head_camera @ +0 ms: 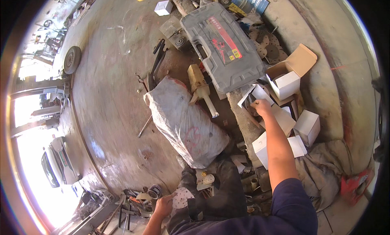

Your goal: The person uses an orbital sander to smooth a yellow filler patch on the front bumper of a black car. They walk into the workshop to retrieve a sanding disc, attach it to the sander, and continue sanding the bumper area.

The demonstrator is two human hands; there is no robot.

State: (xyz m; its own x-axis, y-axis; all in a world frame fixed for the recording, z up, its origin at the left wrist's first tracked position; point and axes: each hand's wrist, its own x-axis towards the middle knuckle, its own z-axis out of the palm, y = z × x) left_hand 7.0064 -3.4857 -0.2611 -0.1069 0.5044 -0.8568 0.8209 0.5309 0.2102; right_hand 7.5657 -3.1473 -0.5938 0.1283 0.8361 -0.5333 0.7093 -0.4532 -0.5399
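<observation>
My left hand (164, 205) grips the edge of a pale perforated sanding disc (182, 197) beside my leg. My right hand (262, 107) is at an open white cardboard box (262, 92), its fingers pinched at the edge of a dark disc (251, 99) inside. The fingertips are partly hidden there. Near that hand stand another open box (288, 84) with its flap raised and a white carton (307, 127). Under my right forearm sits one more white box (260, 146).
A grey plastic tool case (227, 52) lies on the ledge beyond my right hand. In front of me are a white-wrapped bundle (186, 122) and a dusty yellow power tool (199, 85). Loose perforated discs (271, 49) lie behind the case. A crumpled cloth (326, 168) is at right.
</observation>
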